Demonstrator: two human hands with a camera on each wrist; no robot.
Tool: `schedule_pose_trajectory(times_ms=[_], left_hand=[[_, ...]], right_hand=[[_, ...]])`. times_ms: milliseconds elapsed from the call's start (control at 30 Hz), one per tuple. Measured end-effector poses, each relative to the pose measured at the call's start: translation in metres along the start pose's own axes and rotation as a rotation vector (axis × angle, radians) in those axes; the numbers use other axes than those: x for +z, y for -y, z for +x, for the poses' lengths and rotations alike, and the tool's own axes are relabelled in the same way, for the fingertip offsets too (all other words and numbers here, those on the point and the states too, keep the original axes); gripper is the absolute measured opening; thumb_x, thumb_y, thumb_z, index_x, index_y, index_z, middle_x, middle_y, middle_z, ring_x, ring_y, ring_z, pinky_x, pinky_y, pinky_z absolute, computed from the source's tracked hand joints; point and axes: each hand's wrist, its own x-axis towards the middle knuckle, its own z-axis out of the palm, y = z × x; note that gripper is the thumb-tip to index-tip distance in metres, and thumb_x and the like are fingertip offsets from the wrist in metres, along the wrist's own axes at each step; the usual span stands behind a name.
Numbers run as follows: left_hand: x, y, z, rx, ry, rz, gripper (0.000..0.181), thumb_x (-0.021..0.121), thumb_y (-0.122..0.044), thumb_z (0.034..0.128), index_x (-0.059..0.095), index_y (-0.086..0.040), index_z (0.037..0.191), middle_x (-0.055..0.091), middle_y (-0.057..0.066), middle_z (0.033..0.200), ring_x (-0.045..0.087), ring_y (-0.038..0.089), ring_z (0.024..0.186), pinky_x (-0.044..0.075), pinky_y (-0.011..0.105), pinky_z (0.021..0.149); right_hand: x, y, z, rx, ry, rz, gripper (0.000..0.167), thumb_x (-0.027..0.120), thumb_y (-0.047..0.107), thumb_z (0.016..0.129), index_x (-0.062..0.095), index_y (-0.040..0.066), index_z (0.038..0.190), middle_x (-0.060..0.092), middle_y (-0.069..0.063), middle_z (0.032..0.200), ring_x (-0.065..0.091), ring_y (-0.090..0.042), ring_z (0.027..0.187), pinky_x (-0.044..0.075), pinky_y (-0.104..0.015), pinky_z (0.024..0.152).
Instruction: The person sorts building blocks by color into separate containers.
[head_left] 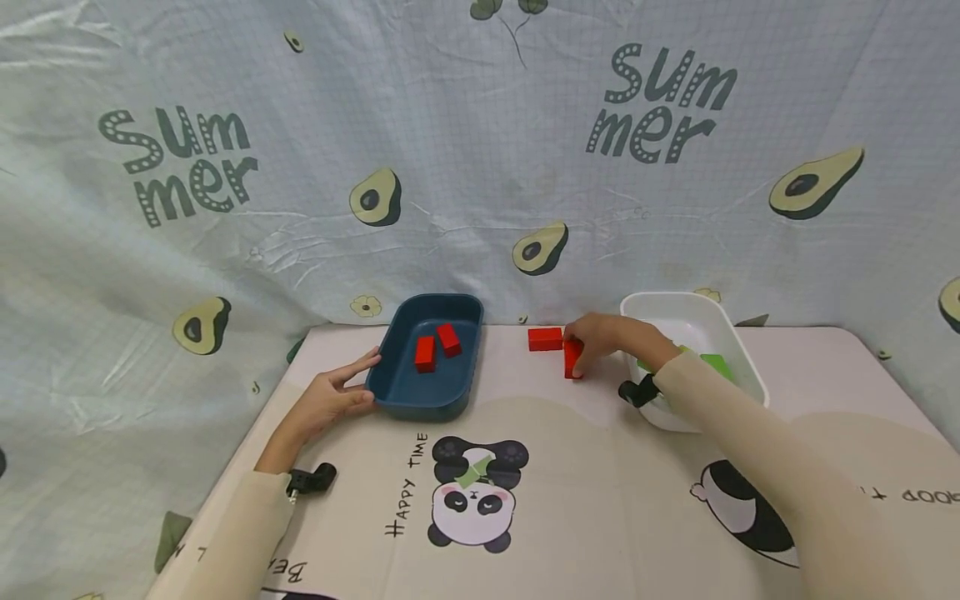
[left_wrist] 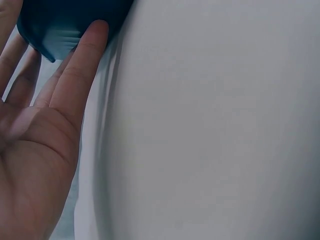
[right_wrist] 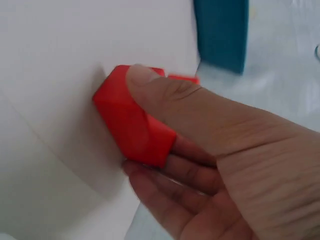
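My right hand (head_left: 597, 337) pinches a red block (head_left: 572, 360) between thumb and fingers, beside the white container. In the right wrist view the thumb lies along the upper face of this red block (right_wrist: 122, 117), with the fingers beneath. A second red block (head_left: 545, 339) lies on the table just left of it. My left hand (head_left: 327, 402) touches the left side of a dark blue container (head_left: 423, 410), its fingers fairly straight. Inside that container lie two red blocks, one nearer (head_left: 425, 354) and one farther back (head_left: 449, 340).
A white container (head_left: 738, 367) stands at the right, partly hidden by my right forearm, with green blocks (head_left: 716, 364) in it. The table (head_left: 585, 500) has a cover with panda prints. Behind it hangs a sheet (head_left: 450, 108) printed with avocados.
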Motion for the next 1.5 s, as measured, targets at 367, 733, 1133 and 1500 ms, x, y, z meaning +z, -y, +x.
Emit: schedule_pose_trajectory(times_ms=[367,733,1133,1500], left_hand=[[-0.003,0.000,0.000,0.011,-0.013,0.030,0.073,0.069,0.005,0.0926,0.033,0.002,0.156,0.018,0.007,0.169,0.060,0.007,0.124,0.056,0.034,0.095],[-0.002,0.006,-0.001,-0.021,-0.007,-0.039,0.073,0.067,0.008,0.0928,0.031,0.004,0.156,0.017,0.007,0.169,0.062,0.010,0.123,0.056,0.034,0.095],[0.000,0.002,-0.001,-0.009,-0.006,-0.036,0.072,0.065,0.009,0.0934,0.030,0.004,0.156,0.014,0.010,0.169,0.062,0.010,0.122,0.056,0.033,0.095],[0.001,0.000,0.000,-0.009,-0.007,-0.037,0.073,0.066,0.008,0.0935,0.030,0.004,0.156,0.014,0.009,0.169,0.062,0.010,0.122,0.056,0.033,0.095]], right_hand=[[0.022,0.009,-0.015,0.045,-0.130,0.178,0.067,0.084,0.017,0.082,0.053,-0.005,0.137,0.062,-0.013,0.115,0.055,-0.030,0.107,0.054,-0.041,0.093],[0.030,0.006,-0.024,-0.057,-0.300,0.252,0.065,0.089,0.028,0.076,0.065,-0.004,0.127,0.068,-0.009,0.099,0.059,-0.025,0.091,0.055,-0.033,0.076],[0.030,0.023,-0.057,-0.167,-0.366,0.445,0.065,0.087,0.022,0.079,0.061,-0.002,0.134,0.066,-0.016,0.126,0.067,-0.033,0.113,0.059,-0.041,0.092],[0.037,0.021,-0.067,-0.341,-0.328,0.763,0.065,0.085,0.013,0.081,0.054,0.002,0.137,0.054,-0.014,0.139,0.055,-0.034,0.126,0.052,-0.049,0.103]])
